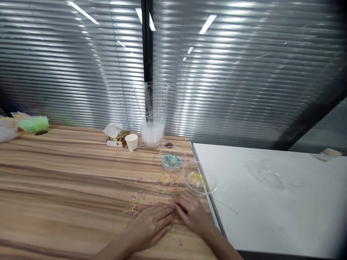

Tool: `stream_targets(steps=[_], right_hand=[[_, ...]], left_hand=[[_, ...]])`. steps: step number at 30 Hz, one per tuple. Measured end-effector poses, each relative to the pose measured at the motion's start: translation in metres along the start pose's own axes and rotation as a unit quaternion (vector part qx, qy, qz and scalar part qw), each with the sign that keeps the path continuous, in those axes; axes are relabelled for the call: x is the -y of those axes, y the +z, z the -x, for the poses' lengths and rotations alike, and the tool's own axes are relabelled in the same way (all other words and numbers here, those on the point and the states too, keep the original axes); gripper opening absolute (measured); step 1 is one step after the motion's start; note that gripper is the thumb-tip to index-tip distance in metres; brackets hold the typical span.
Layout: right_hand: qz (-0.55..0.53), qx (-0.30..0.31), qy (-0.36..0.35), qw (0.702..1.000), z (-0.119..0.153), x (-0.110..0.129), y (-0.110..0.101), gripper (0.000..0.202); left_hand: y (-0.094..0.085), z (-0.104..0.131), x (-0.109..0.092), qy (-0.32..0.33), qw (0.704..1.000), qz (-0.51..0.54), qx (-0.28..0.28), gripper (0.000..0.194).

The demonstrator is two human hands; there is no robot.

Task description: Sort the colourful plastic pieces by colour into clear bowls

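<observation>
My left hand (153,224) rests low over the wooden table with its fingers stretched out side by side. Beside it my right hand (192,213) has curled fingers, the thumb and forefinger drawn together; what they pinch, if anything, is too small to make out. The fingertips of both hands meet among small pink and yellow tube-like pieces (169,183), which lie scattered around them. Just beyond my right hand stands a clear plastic bowl (187,173) with yellow and pale pieces inside. A second clear bowl (162,162) behind it holds blue and pale pieces.
At the back are a tissue pack (115,143), a white paper cup (132,142) and a clear plastic bag with white contents (152,134). Green bagged material (34,124) lies far left. Clear lids (282,177) rest on the white table (271,224) at right.
</observation>
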State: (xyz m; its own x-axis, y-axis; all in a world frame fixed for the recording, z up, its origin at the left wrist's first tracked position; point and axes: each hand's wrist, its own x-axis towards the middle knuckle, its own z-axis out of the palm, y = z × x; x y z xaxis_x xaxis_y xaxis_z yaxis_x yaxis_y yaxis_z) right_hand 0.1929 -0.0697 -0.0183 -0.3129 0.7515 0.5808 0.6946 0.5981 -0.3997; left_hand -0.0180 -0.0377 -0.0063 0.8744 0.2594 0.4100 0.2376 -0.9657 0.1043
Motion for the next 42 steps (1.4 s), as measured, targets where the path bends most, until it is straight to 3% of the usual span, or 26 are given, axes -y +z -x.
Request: stream_targets(steps=[12, 21, 28, 32, 38, 42], right_hand=[[-0.005, -0.013, -0.012, 1.0, 0.007, 0.004, -0.003, 0.017], [0.019, -0.017, -0.015, 1.0, 0.0, 0.0, 0.0, 0.02], [0.018, -0.014, -0.025, 0.999, 0.001, 0.006, -0.004, 0.019], [0.024, -0.01, -0.031, 0.999, 0.006, 0.007, -0.006, 0.018], [0.03, -0.008, -0.029, 0.999, 0.004, 0.003, -0.006, 0.017], [0.022, -0.008, -0.023, 0.999, 0.001, 0.001, -0.006, 0.017]], left_hand=[[-0.003, 0.0, -0.007, -0.003, 1.0, -0.006, 0.003, 0.028], [0.014, -0.003, 0.002, 0.07, 0.994, -0.012, -0.088, 0.024], [-0.012, -0.008, -0.003, 0.098, 0.992, 0.054, -0.058, 0.027], [-0.016, -0.008, -0.003, 0.122, 0.987, 0.086, -0.065, 0.022], [-0.023, -0.005, 0.005, 0.13, 0.977, 0.061, -0.156, 0.027], [-0.03, -0.003, 0.022, 0.044, 0.978, 0.005, -0.205, 0.027]])
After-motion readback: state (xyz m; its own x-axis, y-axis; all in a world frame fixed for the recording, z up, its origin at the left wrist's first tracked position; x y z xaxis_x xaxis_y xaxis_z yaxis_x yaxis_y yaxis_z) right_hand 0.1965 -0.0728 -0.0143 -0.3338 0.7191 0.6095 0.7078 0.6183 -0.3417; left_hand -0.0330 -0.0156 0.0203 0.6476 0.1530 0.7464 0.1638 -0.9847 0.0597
